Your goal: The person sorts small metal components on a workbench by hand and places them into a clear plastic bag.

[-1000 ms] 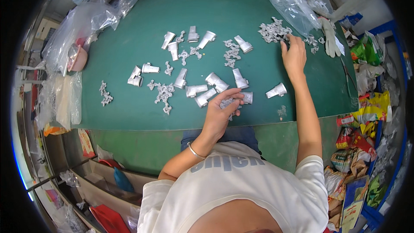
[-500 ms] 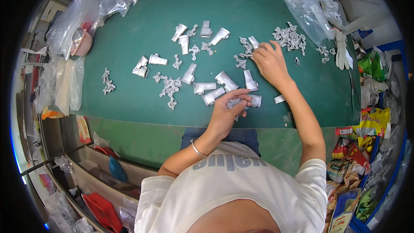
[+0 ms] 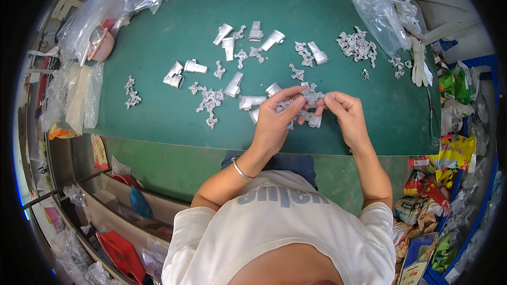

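Near the front edge of the green table, my left hand is closed round several small grey lobed metal castings, partly hidden by the fingers. Between the two hands sits another small grey metal casting, gripped by my left fingertips on one side. On its other side my right hand pinches it between thumb and fingers. Larger silvery tube-shaped metal fittings lie around and partly under the hands, one of them a fitting just below the fingers. Farther off, a silvery fitting rests beside a small cluster of castings.
A heap of castings lies at the right, near a white glove. More castings and fittings are scattered left of my hands. Clear plastic bags and a pink bowl occupy the left edge.
My right hand has come back from the far right cluster to my left hand and now pinches a casting there. The silvery fitting it was touching is left on the table.
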The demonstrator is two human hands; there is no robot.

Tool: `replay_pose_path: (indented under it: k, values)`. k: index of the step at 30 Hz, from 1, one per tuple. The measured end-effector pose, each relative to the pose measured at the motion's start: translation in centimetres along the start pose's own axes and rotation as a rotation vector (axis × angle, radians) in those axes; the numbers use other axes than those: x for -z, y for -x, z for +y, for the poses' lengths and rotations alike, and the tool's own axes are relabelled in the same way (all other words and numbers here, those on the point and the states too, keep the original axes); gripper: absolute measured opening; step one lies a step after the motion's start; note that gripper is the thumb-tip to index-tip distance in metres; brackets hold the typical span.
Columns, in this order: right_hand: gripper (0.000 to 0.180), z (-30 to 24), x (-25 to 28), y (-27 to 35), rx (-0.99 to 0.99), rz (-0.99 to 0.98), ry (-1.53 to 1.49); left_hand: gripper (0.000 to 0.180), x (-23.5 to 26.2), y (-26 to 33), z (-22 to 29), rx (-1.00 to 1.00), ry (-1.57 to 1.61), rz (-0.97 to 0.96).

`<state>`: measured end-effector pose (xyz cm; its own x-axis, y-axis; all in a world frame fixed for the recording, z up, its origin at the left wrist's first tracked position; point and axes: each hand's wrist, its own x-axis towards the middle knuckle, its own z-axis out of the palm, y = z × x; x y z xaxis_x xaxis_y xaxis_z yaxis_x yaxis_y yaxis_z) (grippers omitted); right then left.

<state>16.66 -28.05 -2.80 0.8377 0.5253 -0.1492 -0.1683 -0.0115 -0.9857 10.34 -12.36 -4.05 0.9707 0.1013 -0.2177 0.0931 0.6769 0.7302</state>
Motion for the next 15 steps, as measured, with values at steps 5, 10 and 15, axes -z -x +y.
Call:
replay_pose_path:
  k: [5, 10, 15]
  values:
    - [0.020, -0.9, -0.8, 1.2, 0.095, 0.000, 0.114, 0.021, -0.1, 0.5, 0.6, -0.002, 0.018, 0.000]
    - [0.019, -1.2, -1.1, 1.7, 0.129, 0.014, 0.117, 0.020, -0.4, 1.0, 1.0, 0.009, 0.034, -0.010]
    - [0.018, -1.5, -1.4, 2.2, 0.246, 0.070, 0.235, 0.023, -0.4, 1.1, 0.8, 0.008, 0.019, -0.021]
